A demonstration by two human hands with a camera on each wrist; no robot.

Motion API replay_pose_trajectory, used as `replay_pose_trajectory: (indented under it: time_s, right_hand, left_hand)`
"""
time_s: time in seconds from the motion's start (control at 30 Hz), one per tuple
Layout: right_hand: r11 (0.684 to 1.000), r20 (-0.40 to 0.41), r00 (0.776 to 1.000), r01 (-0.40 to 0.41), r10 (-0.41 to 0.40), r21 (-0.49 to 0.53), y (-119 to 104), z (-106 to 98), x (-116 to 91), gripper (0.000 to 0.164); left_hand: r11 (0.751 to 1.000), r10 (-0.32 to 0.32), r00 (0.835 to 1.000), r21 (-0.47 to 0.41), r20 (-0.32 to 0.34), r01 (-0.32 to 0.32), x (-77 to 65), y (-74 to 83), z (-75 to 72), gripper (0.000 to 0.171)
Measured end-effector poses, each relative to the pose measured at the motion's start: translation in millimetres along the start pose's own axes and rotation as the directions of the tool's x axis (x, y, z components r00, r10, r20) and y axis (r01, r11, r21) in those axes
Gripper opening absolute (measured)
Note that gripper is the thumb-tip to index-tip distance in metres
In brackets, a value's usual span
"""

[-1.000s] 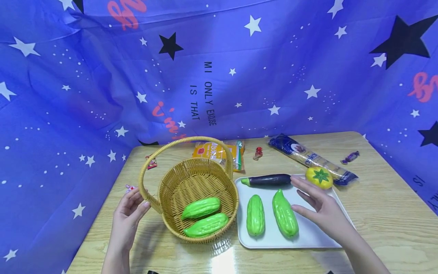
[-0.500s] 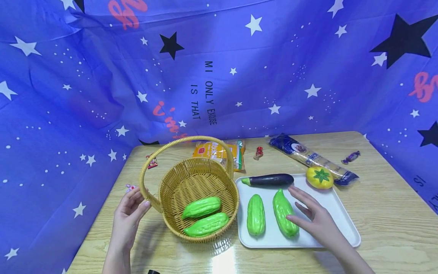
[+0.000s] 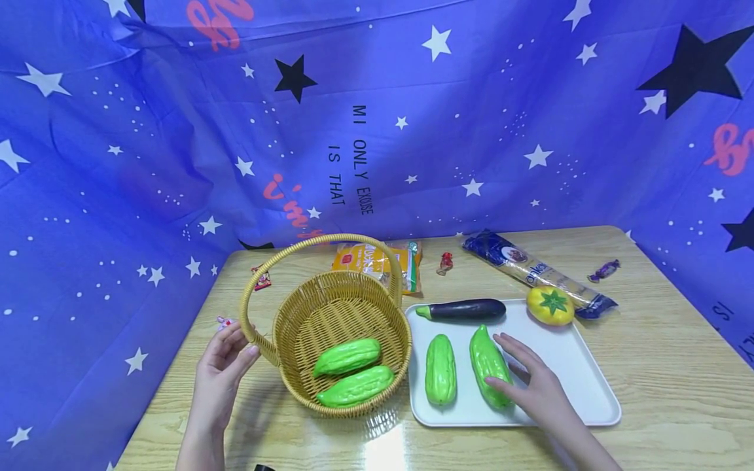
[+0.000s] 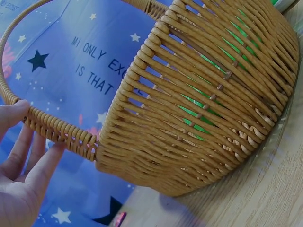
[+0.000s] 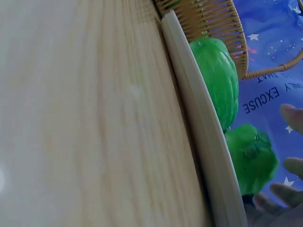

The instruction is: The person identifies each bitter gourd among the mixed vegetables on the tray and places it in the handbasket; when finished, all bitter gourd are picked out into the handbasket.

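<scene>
The fingers of my right hand [image 3: 537, 386] are spread, thumb apart, arched about the right-hand green gourd [image 3: 485, 360], with the thumb over its near end; I cannot tell whether they touch it. That gourd lies on the white tray [image 3: 589, 392], pointed end away from me, beside the left-hand gourd [image 3: 440, 369]. My left hand [image 3: 220, 369] pinches the handle [image 4: 71, 135] of the wicker basket [image 3: 330, 314], where two more gourds [image 3: 356, 387] lie. I judge the step in hand to be taking hold of the right-hand gourd; the next move calls for curling fingers and thumb round its middle while my left hand steadies the basket. Lifting it should mean keeping clear of the eggplant [image 3: 471, 310] behind and the yellow vegetable [image 3: 550, 305] at the tray's far right corner. Everything stands on the wooden desk [image 3: 677, 392].
</scene>
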State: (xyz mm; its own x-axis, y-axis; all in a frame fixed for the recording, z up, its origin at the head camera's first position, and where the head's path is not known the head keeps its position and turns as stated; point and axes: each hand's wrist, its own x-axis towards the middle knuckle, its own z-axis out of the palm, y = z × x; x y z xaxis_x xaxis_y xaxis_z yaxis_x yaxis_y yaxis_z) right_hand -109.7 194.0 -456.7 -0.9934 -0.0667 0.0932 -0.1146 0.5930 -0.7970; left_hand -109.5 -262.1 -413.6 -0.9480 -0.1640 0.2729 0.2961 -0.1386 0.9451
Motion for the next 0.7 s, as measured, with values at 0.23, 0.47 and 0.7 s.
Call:
replay_pose_trajectory:
  time_s: [0.23,0.47,0.7]
  right_hand:
    - [0.995,0.033,0.998,-0.047,0.050,-0.084,2.1,5.9,-1.1,0.078]
    - [0.991,0.029,0.997,-0.072,0.076,-0.114,1.9,7.1,-2.0,0.077]
    - [0.990,0.037,0.994,-0.098,0.103,-0.101,2.0,6.5,-2.7,0.076]
  left_hand:
    - [1.000,0.001,1.000,0.012,-0.011,-0.001,0.1,0.2,1.0,0.043]
    - [1.000,-0.004,1.000,0.019,-0.015,0.004,0.0,0.7,1.2,0.044]
    - [1.000,0.006,1.000,0.012,-0.007,-0.006,0.1,0.1,1.1,0.043]
